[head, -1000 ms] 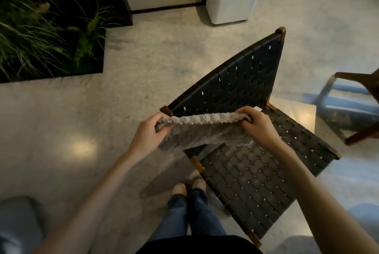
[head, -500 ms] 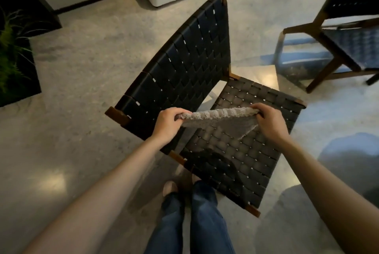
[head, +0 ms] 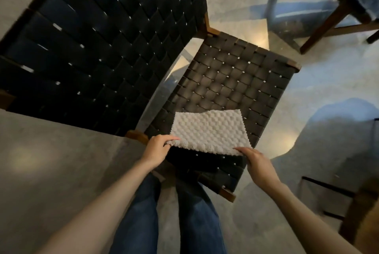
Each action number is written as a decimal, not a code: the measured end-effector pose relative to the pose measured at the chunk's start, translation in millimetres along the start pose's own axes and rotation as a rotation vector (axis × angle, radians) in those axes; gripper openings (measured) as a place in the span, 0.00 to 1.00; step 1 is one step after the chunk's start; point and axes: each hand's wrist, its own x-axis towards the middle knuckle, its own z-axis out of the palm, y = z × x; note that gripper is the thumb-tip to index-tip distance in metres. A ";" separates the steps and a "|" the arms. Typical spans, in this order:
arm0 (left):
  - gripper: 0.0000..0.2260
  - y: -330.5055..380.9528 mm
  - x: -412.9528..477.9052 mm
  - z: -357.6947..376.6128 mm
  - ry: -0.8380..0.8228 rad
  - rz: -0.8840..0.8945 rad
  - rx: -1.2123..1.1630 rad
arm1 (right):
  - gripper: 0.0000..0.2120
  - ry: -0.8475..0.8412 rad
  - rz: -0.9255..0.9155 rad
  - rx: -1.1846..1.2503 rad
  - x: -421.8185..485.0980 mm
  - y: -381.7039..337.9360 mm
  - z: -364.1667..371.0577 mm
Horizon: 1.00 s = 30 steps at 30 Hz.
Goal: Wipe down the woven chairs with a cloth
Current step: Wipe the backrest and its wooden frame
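The pale grey, nubby-textured rectangular cloth (head: 209, 130) is spread over the near part of the dark woven-strap seat (head: 231, 81) of the wooden-framed chair; far edge lies on the weave, near edge lifted off it by both hands. Left hand (head: 156, 150) pinches the near-left corner, thumb on top, fingers curled under. Right hand (head: 256, 162) holds the near-right corner w/ fingers fairly flat along the edge; thumb position can't be made out. Step in hand, as I read it: laying the cloth out flat before the 1st wipe of the seat. To do it well: drop the near edge, flatten one palm on the cloth's middle, then stroke along the strap direction, not across, so the pile doesn't snag on strap edges; repeat at a right angle for the crossing straps. Small gaps show at the strap crossings, so dust prob sits there & firm pressure matters. Seat sags slightly in the centre, so follow the curve. The tall black woven-strap backrest (head: 106, 44) rises to the left, same basket weave, looks smooth & semi-matte. Brown wood corners of the chair frame (head: 226, 193) poke out at the seat edges. Cloth looks soft, thick, bobbly. Polished grey concrete-look floor (head: 57, 161) under all. A second wood-framed chair w/ bluish seat (head: 338, 3) stands well apart, upper right, not yet reached.
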 end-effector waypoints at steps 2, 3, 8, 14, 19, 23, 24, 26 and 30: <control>0.16 -13.1 5.5 23.6 -0.020 -0.069 0.008 | 0.18 -0.108 0.038 -0.003 9.0 15.5 13.3; 0.15 -18.8 9.4 33.4 -0.021 -0.100 0.002 | 0.17 -0.134 0.044 -0.005 15.6 22.6 18.1; 0.08 -37.9 40.2 57.8 0.068 -0.300 -0.152 | 0.13 -0.106 0.048 0.008 59.9 47.0 29.1; 0.13 -43.5 97.8 65.3 0.179 -0.397 -0.259 | 0.12 0.043 0.099 0.062 132.1 50.7 33.1; 0.17 -52.0 126.9 80.8 0.138 -0.361 -0.127 | 0.14 0.060 0.227 -0.007 169.8 57.3 46.8; 0.24 -45.0 130.0 96.5 0.188 -0.446 -0.134 | 0.19 0.186 0.315 0.079 165.3 55.5 62.4; 0.25 -43.3 128.1 100.5 0.220 -0.466 -0.140 | 0.21 0.214 0.351 0.110 160.5 52.9 64.9; 0.28 -41.4 122.1 107.3 0.262 -0.530 -0.172 | 0.25 0.227 0.457 0.209 151.1 48.5 70.1; 0.27 -43.9 112.3 116.8 0.291 -0.680 -0.218 | 0.26 0.174 0.664 0.317 142.6 48.1 84.1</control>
